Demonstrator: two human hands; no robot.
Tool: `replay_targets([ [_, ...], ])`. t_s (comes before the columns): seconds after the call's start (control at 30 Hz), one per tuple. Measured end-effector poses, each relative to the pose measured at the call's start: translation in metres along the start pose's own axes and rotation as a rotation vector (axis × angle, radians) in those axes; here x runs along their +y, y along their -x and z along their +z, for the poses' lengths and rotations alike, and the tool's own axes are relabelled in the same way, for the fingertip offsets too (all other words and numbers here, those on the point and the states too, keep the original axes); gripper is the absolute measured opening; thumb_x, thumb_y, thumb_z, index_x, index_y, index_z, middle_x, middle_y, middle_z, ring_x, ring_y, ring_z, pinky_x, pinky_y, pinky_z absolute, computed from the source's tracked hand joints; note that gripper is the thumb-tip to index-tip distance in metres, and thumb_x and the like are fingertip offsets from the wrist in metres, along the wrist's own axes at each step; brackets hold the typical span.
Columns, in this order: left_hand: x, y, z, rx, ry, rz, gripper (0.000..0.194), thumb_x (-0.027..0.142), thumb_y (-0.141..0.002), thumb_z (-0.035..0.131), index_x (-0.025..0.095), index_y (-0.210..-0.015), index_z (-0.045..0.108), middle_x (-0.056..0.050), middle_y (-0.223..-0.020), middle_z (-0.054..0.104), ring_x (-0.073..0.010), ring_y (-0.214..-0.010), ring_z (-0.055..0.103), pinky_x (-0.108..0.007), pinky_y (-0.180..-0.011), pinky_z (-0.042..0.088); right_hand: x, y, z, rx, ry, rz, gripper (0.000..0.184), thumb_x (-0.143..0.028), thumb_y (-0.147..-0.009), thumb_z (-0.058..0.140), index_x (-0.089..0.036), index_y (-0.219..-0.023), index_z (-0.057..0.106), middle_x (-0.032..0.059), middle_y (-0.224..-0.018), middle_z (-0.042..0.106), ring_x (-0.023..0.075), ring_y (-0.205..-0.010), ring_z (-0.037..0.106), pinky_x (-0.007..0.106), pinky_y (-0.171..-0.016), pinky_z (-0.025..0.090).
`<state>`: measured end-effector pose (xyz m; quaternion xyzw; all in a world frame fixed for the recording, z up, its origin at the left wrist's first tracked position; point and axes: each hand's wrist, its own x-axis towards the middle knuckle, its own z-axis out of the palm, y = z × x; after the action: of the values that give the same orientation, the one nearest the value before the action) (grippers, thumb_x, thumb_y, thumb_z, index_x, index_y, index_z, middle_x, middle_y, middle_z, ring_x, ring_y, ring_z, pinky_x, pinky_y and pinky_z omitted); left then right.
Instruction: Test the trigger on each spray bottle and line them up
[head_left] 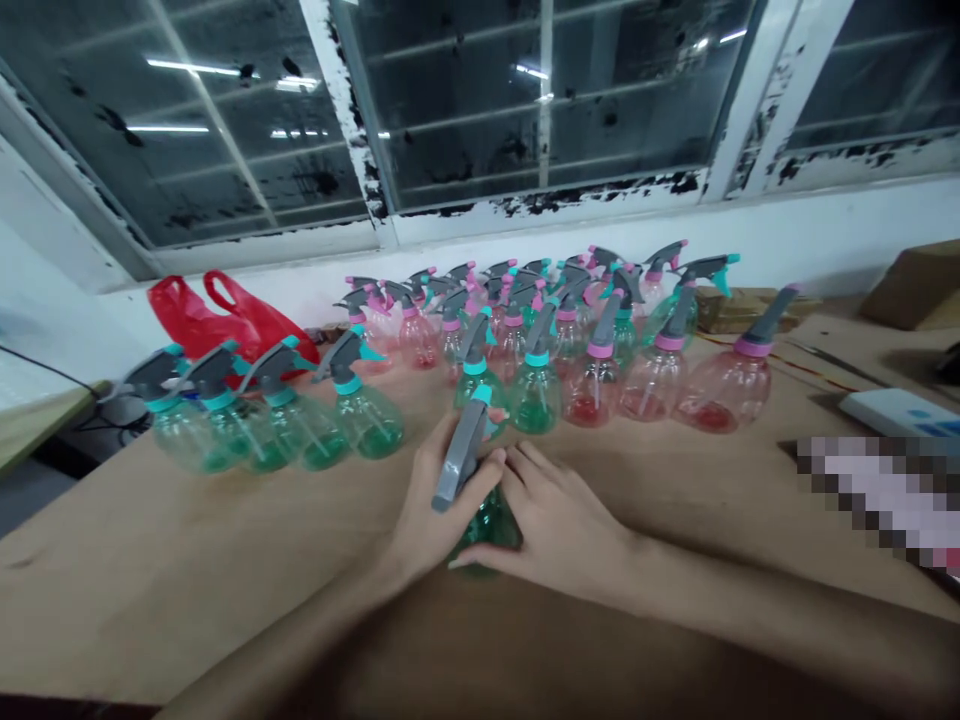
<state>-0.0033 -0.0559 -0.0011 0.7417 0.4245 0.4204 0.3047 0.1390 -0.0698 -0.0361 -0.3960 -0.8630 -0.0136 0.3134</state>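
A green spray bottle (491, 520) with a grey trigger head and teal nozzle stands on the table close in front of me. My left hand (439, 490) is wrapped round its neck just below the head, thumb across the front. Against the right side of the clear green body, my right hand (555, 510) grips with its thumb low and fingers high. The hands meet at the bottle's shoulder and hide its collar. Right behind it stands another green spray bottle (474, 368), partly covered by the held one.
Several green spray bottles (367, 420) line the left. Pink spray bottles (724, 385) stand to the right, with mixed rows behind. A red plastic bag (225, 320) lies at back left. Cardboard boxes (919, 285) and a white device (900, 415) are at right, below the windows.
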Motion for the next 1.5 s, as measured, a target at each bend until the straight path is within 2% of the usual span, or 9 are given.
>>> replay_targets([
  [0.2, 0.000, -0.017, 0.022, -0.064, 0.054, 0.047, 0.039, 0.013, -0.077, 0.049, 0.023, -0.114, 0.054, -0.006, -0.115, 0.062, -0.0217, -0.103, 0.061, -0.039, -0.093, 0.047, 0.017, 0.014, -0.004, 0.020, 0.024, 0.057, 0.077, -0.074, -0.074, 0.043, -0.006, -0.105, 0.060, 0.0175, -0.099, 0.064, 0.0299, -0.093, 0.057, 0.045, -0.082, 0.048],
  [0.4, 0.001, -0.038, 0.029, -0.129, 0.021, 0.076, 0.035, 0.015, -0.075, 0.048, 0.026, -0.106, 0.059, -0.003, -0.108, 0.066, -0.0200, -0.088, 0.065, -0.036, -0.080, 0.053, 0.057, 0.041, -0.007, -0.092, -0.032, 0.106, 0.082, -0.068, -0.075, 0.049, -0.006, -0.129, 0.043, 0.0197, -0.116, 0.059, 0.0311, -0.108, 0.054, 0.049, -0.091, 0.045],
  [0.5, -0.001, -0.046, 0.028, -0.169, 0.007, 0.100, 0.034, 0.017, -0.075, 0.048, 0.027, -0.104, 0.062, -0.003, -0.109, 0.066, -0.0214, -0.093, 0.063, -0.037, -0.083, 0.051, 0.082, 0.060, -0.007, -0.161, -0.076, 0.118, 0.073, -0.061, -0.079, 0.051, -0.015, -0.135, 0.038, 0.0165, -0.131, 0.051, 0.0289, -0.121, 0.047, 0.049, -0.098, 0.041],
  [0.57, -0.005, -0.049, 0.026, -0.189, -0.024, 0.090, 0.033, 0.019, -0.076, 0.048, 0.027, -0.104, 0.063, -0.002, -0.101, 0.067, -0.0220, -0.091, 0.063, -0.038, -0.084, 0.049, 0.097, 0.071, -0.005, -0.187, -0.089, 0.142, 0.071, -0.058, -0.081, 0.052, -0.018, -0.137, 0.035, 0.0151, -0.137, 0.046, 0.0283, -0.127, 0.041, 0.050, -0.102, 0.038],
  [0.67, -0.010, -0.051, 0.024, -0.197, -0.068, 0.027, 0.038, 0.023, -0.076, 0.047, 0.028, -0.111, 0.060, -0.001, -0.077, 0.068, -0.0209, -0.069, 0.063, -0.037, -0.069, 0.052, 0.109, 0.082, -0.001, -0.232, -0.121, 0.181, 0.069, -0.054, -0.083, 0.052, -0.021, -0.139, 0.032, 0.0126, -0.142, 0.041, 0.0266, -0.131, 0.035, 0.050, -0.104, 0.035],
  [0.8, -0.012, -0.053, 0.023, -0.187, -0.085, 0.008, 0.041, 0.024, -0.074, 0.047, 0.029, -0.113, 0.060, -0.002, -0.079, 0.067, -0.0193, -0.058, 0.060, -0.033, -0.056, 0.049, 0.112, 0.085, 0.002, -0.262, -0.125, 0.223, 0.063, -0.052, -0.085, 0.049, -0.022, -0.138, 0.034, 0.0101, -0.141, 0.042, 0.0244, -0.132, 0.034, 0.049, -0.106, 0.032],
  [1.0, -0.004, -0.054, 0.024, -0.213, -0.001, 0.019, 0.039, 0.022, -0.072, 0.050, 0.028, -0.108, 0.062, -0.004, -0.102, 0.067, -0.0224, -0.085, 0.064, -0.035, -0.069, 0.053, 0.112, 0.085, 0.001, -0.254, -0.119, 0.242, 0.058, -0.049, -0.086, 0.050, -0.022, -0.136, 0.039, 0.0078, -0.140, 0.045, 0.0238, -0.131, 0.036, 0.048, -0.107, 0.032],
  [1.17, -0.003, -0.054, 0.027, -0.182, 0.062, -0.022, 0.042, 0.021, -0.069, 0.050, 0.028, -0.110, 0.061, -0.005, -0.106, 0.067, -0.0222, -0.084, 0.065, -0.035, -0.070, 0.054, 0.115, 0.086, 0.000, -0.260, -0.140, 0.235, 0.056, -0.047, -0.086, 0.050, -0.024, -0.136, 0.039, 0.0064, -0.139, 0.046, 0.0241, -0.131, 0.036, 0.049, -0.107, 0.033],
  [1.5, -0.003, -0.056, 0.022, -0.176, -0.046, 0.006, 0.026, 0.020, -0.067, 0.047, 0.027, -0.087, 0.062, -0.001, -0.083, 0.067, -0.0200, -0.069, 0.063, -0.034, -0.066, 0.052, 0.113, 0.087, 0.000, -0.286, -0.113, 0.269, 0.058, -0.048, -0.087, 0.049, -0.022, -0.137, 0.039, 0.0073, -0.141, 0.043, 0.0237, -0.132, 0.034, 0.047, -0.108, 0.032],
])
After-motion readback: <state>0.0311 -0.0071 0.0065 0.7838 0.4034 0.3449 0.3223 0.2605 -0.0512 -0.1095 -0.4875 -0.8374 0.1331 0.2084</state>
